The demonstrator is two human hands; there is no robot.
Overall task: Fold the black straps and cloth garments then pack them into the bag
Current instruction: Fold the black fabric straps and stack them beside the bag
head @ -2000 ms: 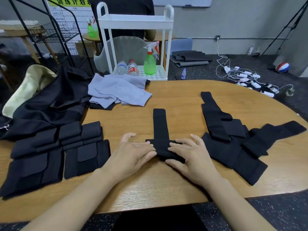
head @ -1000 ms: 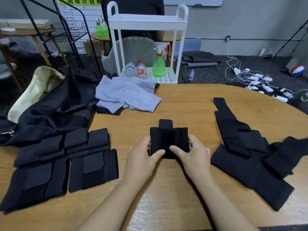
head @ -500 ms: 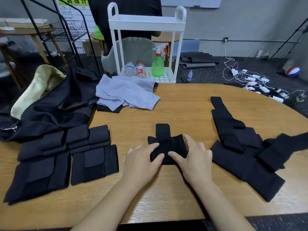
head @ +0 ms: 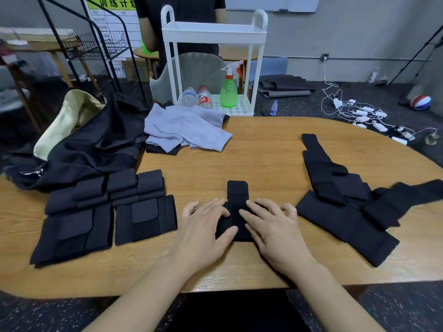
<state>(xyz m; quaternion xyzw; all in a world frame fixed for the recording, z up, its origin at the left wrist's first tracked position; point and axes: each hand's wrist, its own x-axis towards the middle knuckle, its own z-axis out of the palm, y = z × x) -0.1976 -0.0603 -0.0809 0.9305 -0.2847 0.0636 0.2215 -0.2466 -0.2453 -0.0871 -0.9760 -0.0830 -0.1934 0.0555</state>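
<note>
Both hands, left hand (head: 203, 226) and right hand (head: 275, 226), are pressing flat, grip released, on the folded black strap (head: 236, 212) lying mid-counter (head: 251, 159), between folded straps (head: 105, 212) and unfolded straps (head: 347, 202).

A matt black cloth strap (head: 236, 212) was seen on a table (head: 263, 159) of smooth, grained wood with a low sheen. At nine o'clock, folded straps (head: 136, 185) of perforated black fabric were noted; at eleven, a soft, matt grey cloth garment (head: 187, 130). Beyond, at twelve, a cart (head: 213, 32) of smooth white plastic or painted metal and a glossy green translucent plastic spray bottle (head: 229, 92) were seen.
</note>
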